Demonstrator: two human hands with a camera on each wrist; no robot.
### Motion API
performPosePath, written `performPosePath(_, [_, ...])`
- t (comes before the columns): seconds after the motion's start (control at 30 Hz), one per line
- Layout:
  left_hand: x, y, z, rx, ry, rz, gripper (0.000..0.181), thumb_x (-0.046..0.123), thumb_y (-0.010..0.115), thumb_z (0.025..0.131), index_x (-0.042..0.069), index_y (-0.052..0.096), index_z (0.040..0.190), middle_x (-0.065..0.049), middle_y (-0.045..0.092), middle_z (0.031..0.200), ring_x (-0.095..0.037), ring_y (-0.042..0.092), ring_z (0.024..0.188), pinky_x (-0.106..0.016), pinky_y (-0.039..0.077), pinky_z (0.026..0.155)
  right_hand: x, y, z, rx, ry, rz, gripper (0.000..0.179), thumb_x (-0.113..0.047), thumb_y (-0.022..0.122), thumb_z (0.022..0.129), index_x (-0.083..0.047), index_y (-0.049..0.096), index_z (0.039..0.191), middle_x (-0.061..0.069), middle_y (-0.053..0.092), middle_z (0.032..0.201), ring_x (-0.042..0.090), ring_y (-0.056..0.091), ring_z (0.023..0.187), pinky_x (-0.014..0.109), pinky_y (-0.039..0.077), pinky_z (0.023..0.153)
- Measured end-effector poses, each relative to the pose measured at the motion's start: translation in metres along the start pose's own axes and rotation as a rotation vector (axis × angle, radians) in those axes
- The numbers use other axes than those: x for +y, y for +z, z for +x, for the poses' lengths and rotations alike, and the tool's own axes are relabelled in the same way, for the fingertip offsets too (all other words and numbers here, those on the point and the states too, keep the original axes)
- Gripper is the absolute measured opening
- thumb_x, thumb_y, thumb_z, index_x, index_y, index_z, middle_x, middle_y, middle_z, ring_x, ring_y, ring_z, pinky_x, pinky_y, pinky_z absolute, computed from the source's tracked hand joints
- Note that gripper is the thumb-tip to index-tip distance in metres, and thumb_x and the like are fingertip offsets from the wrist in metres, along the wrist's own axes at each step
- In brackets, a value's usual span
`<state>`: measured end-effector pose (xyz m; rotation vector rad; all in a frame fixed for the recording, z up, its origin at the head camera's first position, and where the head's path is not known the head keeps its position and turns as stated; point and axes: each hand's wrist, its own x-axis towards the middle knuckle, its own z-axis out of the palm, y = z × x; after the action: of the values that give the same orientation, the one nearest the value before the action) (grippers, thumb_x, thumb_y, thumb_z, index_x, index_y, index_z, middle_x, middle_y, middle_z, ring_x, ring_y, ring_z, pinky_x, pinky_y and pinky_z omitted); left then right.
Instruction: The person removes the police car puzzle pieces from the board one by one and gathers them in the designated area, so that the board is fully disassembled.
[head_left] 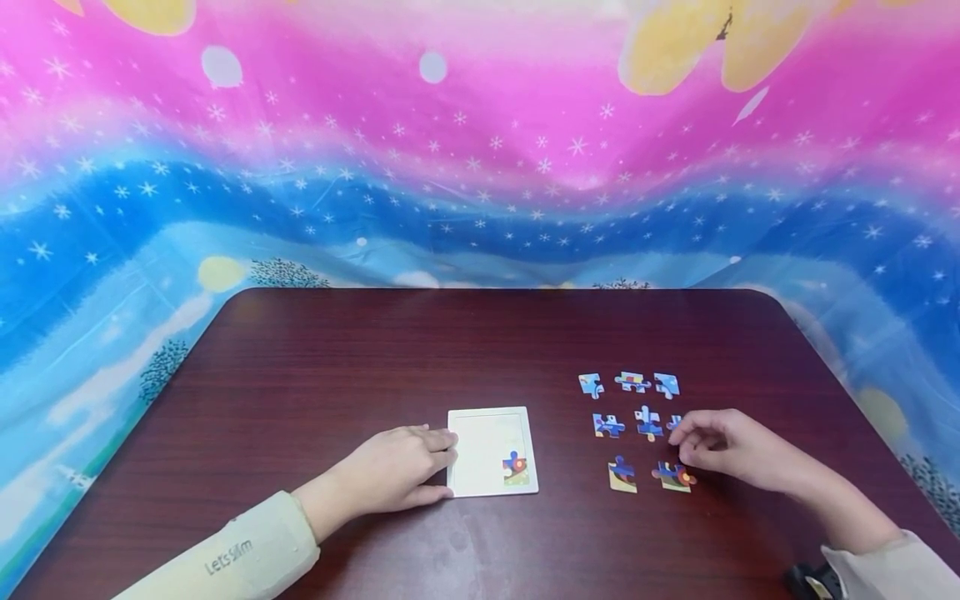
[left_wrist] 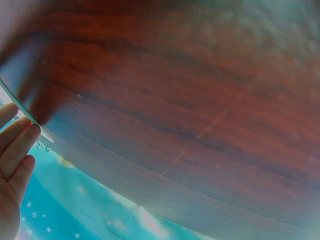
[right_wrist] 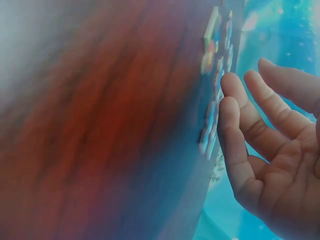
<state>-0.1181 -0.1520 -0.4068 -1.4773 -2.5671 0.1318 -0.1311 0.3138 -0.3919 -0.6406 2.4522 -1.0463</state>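
Observation:
A white square puzzle board (head_left: 478, 454) lies on the table, with a single jigsaw piece (head_left: 516, 468) in its lower right corner. My left hand (head_left: 393, 469) rests at the board's left edge, fingers extended against it; the left wrist view shows those fingers (left_wrist: 20, 145) along the rim. To the right, loose jigsaw pieces (head_left: 648, 422) lie in three rows. My right hand (head_left: 738, 450) hovers over the right end of the middle row, fingers loosely bent and partly hiding a piece (head_left: 674, 423). In the right wrist view, nothing shows between its fingers (right_wrist: 235, 130).
The dark wooden table (head_left: 337, 350) has rounded far corners. Behind it hangs a pink and blue patterned cloth (head_left: 480, 183). Close to the right sleeve, at the lower right, is a black object (head_left: 813, 582), partly cut off by the picture's edge.

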Motion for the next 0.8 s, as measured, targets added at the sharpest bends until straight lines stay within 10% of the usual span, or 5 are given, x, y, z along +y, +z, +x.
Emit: performPosePath(0.8, [-0.001,0.001,0.001,-0.019,0.007,0.001,0.040,0.046,0.066,0.091,0.011,0.071,0.112,-0.004,0.072,0.121,-0.015,0.066,0.117,-0.034,0.053,0.100,-0.068,0.036,0.084,-0.062,-0.148,-0.040,0.013,-0.010,0.069,0.091,-0.004,0.070,0.103,-0.002,0.068,0.088,0.005,0.060,0.078,0.024,0.054,0.072])
